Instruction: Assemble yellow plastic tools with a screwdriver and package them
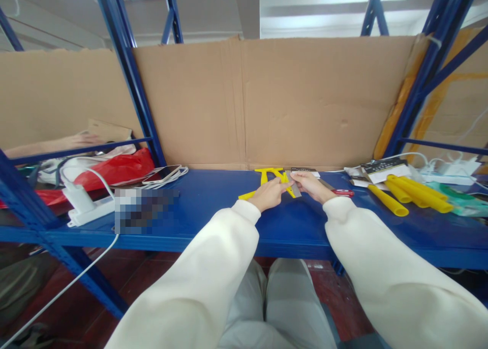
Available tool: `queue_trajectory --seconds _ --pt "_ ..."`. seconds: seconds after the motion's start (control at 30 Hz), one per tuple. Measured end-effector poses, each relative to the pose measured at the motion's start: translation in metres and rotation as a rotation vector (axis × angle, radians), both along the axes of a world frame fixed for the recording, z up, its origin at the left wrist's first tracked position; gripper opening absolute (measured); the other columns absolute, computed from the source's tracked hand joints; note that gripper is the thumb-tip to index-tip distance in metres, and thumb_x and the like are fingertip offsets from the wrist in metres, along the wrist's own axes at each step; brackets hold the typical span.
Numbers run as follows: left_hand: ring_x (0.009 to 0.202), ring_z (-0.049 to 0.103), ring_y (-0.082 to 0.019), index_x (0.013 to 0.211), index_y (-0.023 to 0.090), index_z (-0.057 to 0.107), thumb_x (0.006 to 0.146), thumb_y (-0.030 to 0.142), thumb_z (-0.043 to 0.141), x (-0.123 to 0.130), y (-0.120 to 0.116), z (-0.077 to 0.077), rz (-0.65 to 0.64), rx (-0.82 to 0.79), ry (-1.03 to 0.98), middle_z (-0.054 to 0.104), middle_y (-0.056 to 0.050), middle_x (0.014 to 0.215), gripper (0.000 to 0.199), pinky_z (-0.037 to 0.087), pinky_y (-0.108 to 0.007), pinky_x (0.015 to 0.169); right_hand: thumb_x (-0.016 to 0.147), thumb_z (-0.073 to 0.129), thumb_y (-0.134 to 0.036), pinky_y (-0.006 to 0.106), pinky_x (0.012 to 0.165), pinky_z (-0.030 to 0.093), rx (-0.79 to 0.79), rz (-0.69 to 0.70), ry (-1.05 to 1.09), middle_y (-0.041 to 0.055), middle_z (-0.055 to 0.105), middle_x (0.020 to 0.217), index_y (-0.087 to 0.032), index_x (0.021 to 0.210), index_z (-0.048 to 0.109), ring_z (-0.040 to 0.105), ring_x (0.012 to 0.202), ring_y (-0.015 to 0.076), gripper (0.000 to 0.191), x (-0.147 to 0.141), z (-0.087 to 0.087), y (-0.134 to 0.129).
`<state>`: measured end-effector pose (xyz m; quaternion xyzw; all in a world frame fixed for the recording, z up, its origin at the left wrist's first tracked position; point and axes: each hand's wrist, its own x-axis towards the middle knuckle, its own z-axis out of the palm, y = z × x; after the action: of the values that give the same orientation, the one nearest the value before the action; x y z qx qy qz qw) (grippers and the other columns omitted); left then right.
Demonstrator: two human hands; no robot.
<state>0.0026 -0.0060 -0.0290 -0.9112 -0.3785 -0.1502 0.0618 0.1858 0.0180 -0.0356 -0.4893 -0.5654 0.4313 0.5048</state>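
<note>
Near the back of the blue shelf, my two hands meet over a yellow plastic tool part with a flat grey metal blade against it. My left hand is closed on the yellow part, its index finger reaching to the blade. Pinched at the blade's right edge is my right hand. Beyond my left hand lies another yellow plastic piece, and a yellow end juts out at its left. A red-handled tool rests by my right wrist, partly hidden.
Several yellow tubes lie at the right beside black-and-white boxes and green tape. To the left are a white power strip, cables and a red bag. Cardboard stands behind. Another person's hand shows at far left.
</note>
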Motion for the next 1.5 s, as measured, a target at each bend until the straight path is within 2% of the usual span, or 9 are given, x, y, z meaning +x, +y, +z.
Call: queue_trajectory --seconds 0.2,0.3,0.37,0.43,0.53,0.63,0.9,1.3,1.5 --pt "0.107 0.067 -0.025 0.144 0.026 0.057 0.100 0.021 0.044 -0.006 0.016 -0.003 0.122 -0.044 -0.132 0.065 -0.013 0.117 0.047 0.051 -0.034 0.096 0.083 0.069 -0.023 0.020 0.047 0.042 0.106 -0.252 0.024 0.0026 0.065 0.069 -0.019 0.072 0.058 0.051 0.051 0.0087 0.016 0.010 0.012 0.024" --pt "0.110 0.067 -0.025 0.141 0.024 0.061 0.098 0.020 0.048 -0.011 0.023 -0.004 0.153 -0.067 -0.151 0.068 -0.014 0.119 0.045 0.050 -0.033 0.098 0.084 0.061 -0.017 0.022 0.051 0.044 0.100 -0.356 -0.049 0.0048 0.069 0.075 -0.019 0.073 0.060 0.056 0.057 0.0109 0.011 0.007 0.016 0.034" --pt "0.112 0.068 -0.026 0.138 0.023 0.064 0.096 0.019 0.051 -0.014 0.027 -0.006 0.164 -0.087 -0.167 0.070 -0.015 0.121 0.044 0.050 -0.034 0.099 0.084 0.057 -0.014 0.025 0.059 0.049 0.119 -0.405 -0.227 0.0074 0.072 0.082 -0.019 0.074 0.063 0.063 0.068 0.0149 0.012 0.003 0.016 0.037" --pt "0.114 0.068 -0.026 0.133 0.023 0.068 0.095 0.018 0.054 -0.016 0.029 -0.008 0.169 -0.117 -0.196 0.071 -0.014 0.124 0.041 0.050 -0.034 0.100 0.082 0.056 -0.013 0.029 0.073 0.052 0.141 -0.425 -0.509 0.0100 0.075 0.090 -0.018 0.077 0.069 0.068 0.085 0.0206 0.015 0.001 0.014 0.036" --pt "0.113 0.069 -0.025 0.130 0.023 0.070 0.093 0.017 0.058 -0.018 0.031 -0.010 0.160 -0.170 -0.217 0.073 -0.012 0.123 0.039 0.050 -0.034 0.101 0.081 0.059 -0.014 0.039 0.090 0.050 0.100 -0.424 -0.927 0.0138 0.077 0.100 -0.019 0.084 0.076 0.068 0.105 0.0298 0.019 0.004 0.009 0.030" --pt "0.114 0.069 -0.025 0.130 0.023 0.070 0.092 0.017 0.059 -0.018 0.031 -0.010 0.148 -0.177 -0.225 0.073 -0.011 0.123 0.040 0.050 -0.034 0.102 0.083 0.058 -0.019 0.046 0.095 0.047 0.011 -0.461 -1.123 0.0158 0.075 0.108 -0.021 0.091 0.078 0.065 0.114 0.0334 0.021 0.013 0.007 0.022" --pt "0.119 0.066 -0.023 0.133 0.025 0.068 0.093 0.019 0.059 -0.016 0.026 -0.007 0.144 -0.176 -0.185 0.071 -0.008 0.129 0.042 0.048 -0.031 0.103 0.088 0.063 -0.034 0.053 0.100 0.042 -0.113 -0.431 -1.241 0.0211 0.071 0.119 -0.017 0.100 0.076 0.062 0.120 0.0362 0.024 0.015 0.011 0.012" --pt "0.120 0.065 -0.025 0.132 0.023 0.069 0.093 0.018 0.059 -0.015 0.025 -0.007 0.126 -0.177 -0.214 0.071 -0.009 0.129 0.041 0.048 -0.034 0.104 0.086 0.068 -0.033 0.051 0.098 0.044 -0.202 -0.379 -1.236 0.0192 0.071 0.121 -0.020 0.114 0.071 0.063 0.118 0.0345 0.031 0.019 0.012 0.016" --pt "0.122 0.064 -0.023 0.136 0.025 0.066 0.094 0.020 0.057 -0.015 0.025 -0.005 0.142 -0.180 -0.161 0.069 -0.007 0.132 0.043 0.047 -0.033 0.106 0.087 0.062 -0.023 0.047 0.099 0.046 -0.220 -0.403 -1.274 0.0199 0.068 0.128 -0.017 0.126 0.066 0.063 0.122 0.0332 0.039 0.020 0.013 0.015"
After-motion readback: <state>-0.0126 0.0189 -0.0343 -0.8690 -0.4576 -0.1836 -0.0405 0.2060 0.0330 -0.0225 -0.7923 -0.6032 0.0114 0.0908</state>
